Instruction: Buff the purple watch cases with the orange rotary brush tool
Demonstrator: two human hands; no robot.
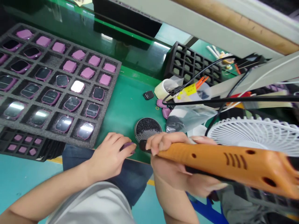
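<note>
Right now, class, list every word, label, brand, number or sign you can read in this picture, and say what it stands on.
No text can be read.
Yellow tag by the tape roll: any print is too blurred.
Orange electric screwdriver in the right hand: only vent slots and holes, no lettering.
Purple watch cases in the foam tray: blank, glaring screens.

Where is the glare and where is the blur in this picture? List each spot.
Head view: overhead lights glare white off several screens in the foam tray and streak the dark belt. Head view: the orange screwdriver in the right hand smears toward the right edge, as do the cables. Head view: the left hand and white fan stay fairly sharp.
</note>
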